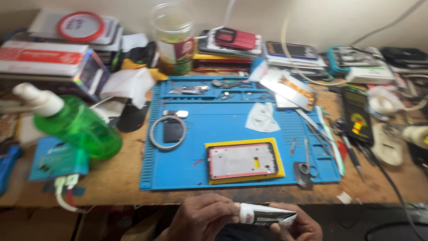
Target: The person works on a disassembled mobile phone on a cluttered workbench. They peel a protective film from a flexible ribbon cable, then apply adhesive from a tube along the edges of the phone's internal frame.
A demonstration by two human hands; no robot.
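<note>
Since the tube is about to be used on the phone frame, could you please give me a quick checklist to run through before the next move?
1. Tube held by both hands: ok, left hand at the cap end, right hand under the other end.
2. Cap off: cannot tell, fingers cover that end.
3. Phone frame flat on the yellow pad: ok.
4. Blue mat bare just in front of the frame: ok.
5. Tweezers within reach: ok, right of the frame on the mat.
6. Green bottle stable: not ok, it leans at the mat's left.
</note>
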